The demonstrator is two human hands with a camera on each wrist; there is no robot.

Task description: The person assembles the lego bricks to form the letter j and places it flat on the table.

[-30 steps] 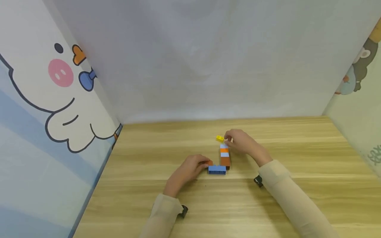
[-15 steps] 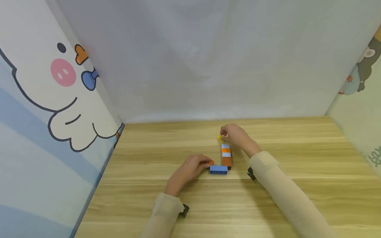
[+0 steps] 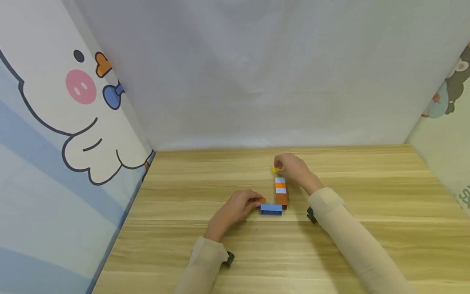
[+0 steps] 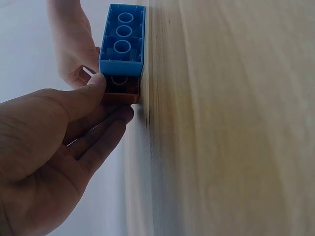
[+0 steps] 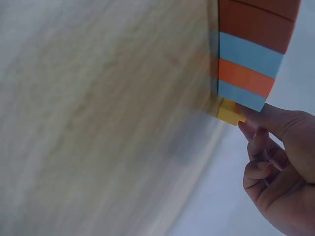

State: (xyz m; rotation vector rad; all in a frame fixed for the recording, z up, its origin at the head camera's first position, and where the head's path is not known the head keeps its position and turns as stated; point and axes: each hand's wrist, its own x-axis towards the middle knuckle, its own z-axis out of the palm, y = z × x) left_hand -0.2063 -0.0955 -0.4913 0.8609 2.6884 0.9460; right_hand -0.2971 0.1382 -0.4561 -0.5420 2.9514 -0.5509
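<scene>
My left hand (image 3: pixel 235 208) pinches a reddish-brown toy building brick (image 4: pixel 121 98) between thumb and fingers. That brick is at the left end of a blue brick (image 3: pixel 271 210), which lies on its side with its hollow underside toward me. From the blue brick's right end a row of joined brown, pale blue and orange bricks (image 3: pixel 280 191) runs away from me. Past its far end, my right hand (image 3: pixel 293 169) pinches a small yellow brick (image 5: pixel 230 113). In the right wrist view the yellow brick is close against the row's end; whether they are joined cannot be told.
The wooden tabletop (image 3: pixel 205 171) extends around the bricks. A pale grey cloth wall (image 3: pixel 249 81) stands behind it. Cartoon-printed panels flank it at left (image 3: pixel 40 163) and right (image 3: pixel 440 143).
My right hand has moved from beside the row's far end to the yellow brick and taken hold of it. The left hand keeps its grip on the reddish-brown brick.
</scene>
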